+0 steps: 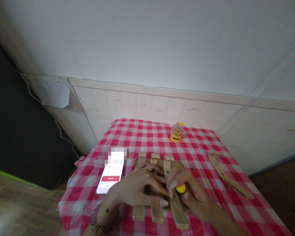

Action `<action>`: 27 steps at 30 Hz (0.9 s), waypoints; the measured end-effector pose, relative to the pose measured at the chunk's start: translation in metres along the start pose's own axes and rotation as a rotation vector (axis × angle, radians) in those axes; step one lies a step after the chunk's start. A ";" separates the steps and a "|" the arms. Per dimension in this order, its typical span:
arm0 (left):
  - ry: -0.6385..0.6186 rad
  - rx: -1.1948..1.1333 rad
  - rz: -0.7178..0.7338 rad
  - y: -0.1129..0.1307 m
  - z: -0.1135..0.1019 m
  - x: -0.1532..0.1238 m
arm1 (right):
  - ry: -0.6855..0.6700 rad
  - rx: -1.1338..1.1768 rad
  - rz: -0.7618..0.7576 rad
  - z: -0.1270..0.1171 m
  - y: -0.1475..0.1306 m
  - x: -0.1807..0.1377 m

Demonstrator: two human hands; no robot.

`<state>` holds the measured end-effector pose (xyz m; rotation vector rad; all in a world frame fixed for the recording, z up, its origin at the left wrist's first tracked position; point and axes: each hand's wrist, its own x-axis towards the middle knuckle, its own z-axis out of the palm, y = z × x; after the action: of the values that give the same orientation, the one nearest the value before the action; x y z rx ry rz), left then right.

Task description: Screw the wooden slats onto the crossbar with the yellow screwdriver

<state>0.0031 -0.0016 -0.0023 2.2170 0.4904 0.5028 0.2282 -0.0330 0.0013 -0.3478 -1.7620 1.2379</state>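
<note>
Three pale wooden strips with hooked upper ends lie side by side across a brown wooden board (pixel 179 166). My left hand (pixel 137 183) spreads over the left strip (pixel 139 213) and the middle strip (pixel 157 216), its fingers stretched out and its index fingertip close to my right hand. Closed around a small screwdriver with a rounded yellow handle (pixel 180 188), my right hand (pixel 194 190) works at the right strip (pixel 179 216), which lies at a slant. The screwdriver's tip is hidden by the fingers. A dark hole or screw shows higher on that strip.
A separate curved wooden hook piece (pixel 227 178) lies at the right. Small metal bits (pixel 192 166) rest near the board. A clear, yellow-based screwdriver-bit case (pixel 177 132) stands at the back. Left of the board lies a lit phone (pixel 110 180). A checked cloth (pixel 142 131) covers the table against the wall.
</note>
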 end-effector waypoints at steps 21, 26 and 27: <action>-0.039 -0.007 -0.022 0.000 -0.001 0.000 | 0.077 -0.186 -0.042 -0.005 -0.003 0.000; 0.010 0.004 -0.013 -0.001 0.001 -0.001 | 0.024 0.054 0.011 -0.001 -0.009 0.001; 0.024 0.004 -0.008 0.000 0.001 -0.001 | 0.021 0.091 0.024 0.000 -0.009 0.001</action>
<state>0.0029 -0.0023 -0.0035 2.2137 0.5137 0.5254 0.2304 -0.0364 0.0089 -0.3289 -1.6820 1.3220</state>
